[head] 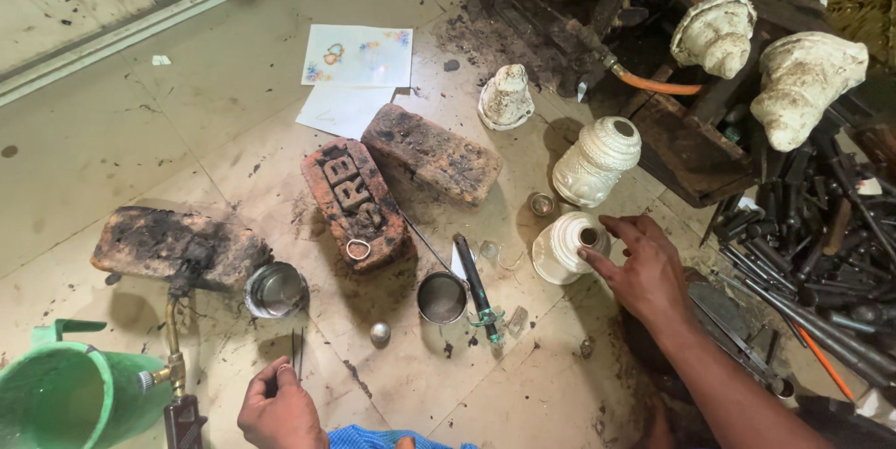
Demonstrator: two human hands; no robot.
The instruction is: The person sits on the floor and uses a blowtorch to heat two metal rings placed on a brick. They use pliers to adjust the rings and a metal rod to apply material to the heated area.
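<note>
My right hand (644, 272) rests its fingertips on a white carved shell (563, 245) standing on the floor, thumb and forefinger at its round top opening. My left hand (278, 409) is at the bottom edge, fingers pinched on thin metal tweezers (298, 349) that point away from me. A small metal ring (358, 248) lies on the nearest brick (354, 202). A second white carved shell (595, 160) stands just beyond the first.
Two more scorched bricks (431, 154) (177, 245), two small metal cups (441, 297) (276, 288), a dark-handled tool (475, 286), a green plastic jug (65, 393), a brass torch (174, 356), paper sheets (357, 55), further shells (802, 80) and a heap of iron tools (821, 253).
</note>
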